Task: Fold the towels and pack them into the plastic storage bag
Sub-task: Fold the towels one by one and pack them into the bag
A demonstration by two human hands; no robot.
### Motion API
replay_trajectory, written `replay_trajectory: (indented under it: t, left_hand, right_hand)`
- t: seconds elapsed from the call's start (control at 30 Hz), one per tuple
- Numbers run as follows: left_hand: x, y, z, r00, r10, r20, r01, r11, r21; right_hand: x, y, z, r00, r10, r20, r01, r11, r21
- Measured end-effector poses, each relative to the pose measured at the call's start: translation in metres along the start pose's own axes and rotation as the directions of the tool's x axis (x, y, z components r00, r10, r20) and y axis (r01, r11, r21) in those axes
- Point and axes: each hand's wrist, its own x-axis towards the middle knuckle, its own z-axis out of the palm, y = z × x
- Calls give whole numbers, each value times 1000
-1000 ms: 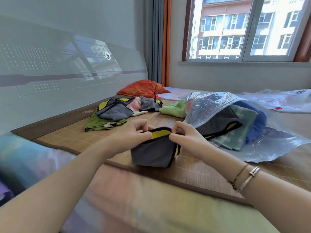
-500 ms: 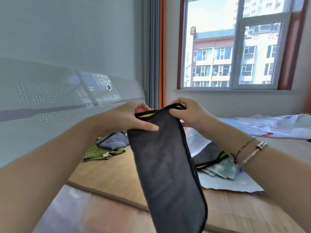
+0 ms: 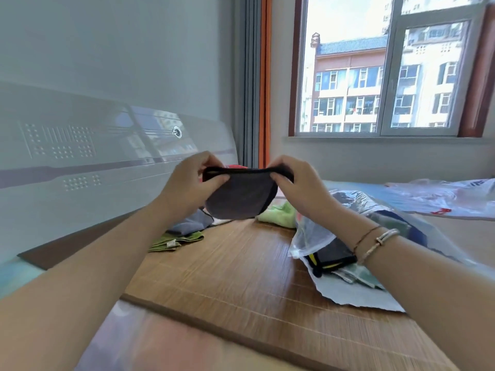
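Note:
A dark grey towel [image 3: 241, 195] hangs in the air above the bamboo mat [image 3: 241, 263], folded over so its lower edge curves. My left hand [image 3: 192, 180] pinches its top left corner and my right hand [image 3: 297, 180] pinches its top right corner. The clear plastic storage bag [image 3: 316, 231] lies on the mat at the right, under my right forearm, with folded towels inside; a dark towel with yellow trim [image 3: 332, 258] shows at its mouth. More loose towels lie beyond: a light green one [image 3: 278, 214] and a grey and olive heap [image 3: 184, 231].
A glossy grey headboard [image 3: 93, 162] runs along the left. A window and a curtain stand at the back. Another plastic bag [image 3: 442, 196] lies at the far right on the bed. A pastel bedsheet [image 3: 160, 341] covers the near edge.
The towel was lifted off the mat and hung long from both hands; now it is doubled up short, held farther out, and the hands have moved a little apart.

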Motion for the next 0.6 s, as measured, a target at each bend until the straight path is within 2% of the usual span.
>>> replay_trajectory:
  t: [0.1,0.17,0.23,0.33,0.4,0.43,0.47,0.5,0.53,0.6]
  left_hand:
    - [-43,-21,14,973,-90,213,84,996,38]
    - [-76,-35,27,916,-196,349,168,980,109]
    - [-101,-45,36,837,-284,467,195,953,231]
    - [-120,-49,39,654,-407,637,261,913,315]
    - [-125,-53,41,549,-471,690,311,882,355]
    - [-127,-57,44,531,-491,691,323,871,371]
    - [-127,-64,48,544,-501,673,326,865,381]
    - [-125,-71,52,589,-503,633,331,864,379]
    - [-122,-78,58,659,-498,563,352,866,354]
    - [-113,-90,70,793,-497,353,458,868,193]
  right_hand:
    - [-47,20,17,978,81,193,-76,997,-32]
    - [-80,37,30,909,233,346,-219,972,-81]
    - [-105,47,37,797,343,497,-340,935,-100]
    - [-123,46,37,608,443,659,-554,831,-47]
    - [-128,46,39,469,481,741,-691,722,-32]
    - [-129,46,41,440,499,747,-691,719,-74]
    - [-128,49,47,441,529,725,-668,733,-128]
    - [-126,50,55,476,559,679,-638,751,-170]
    - [-122,54,65,537,586,607,-612,766,-197]
    - [-113,65,85,668,603,435,-583,788,-197]
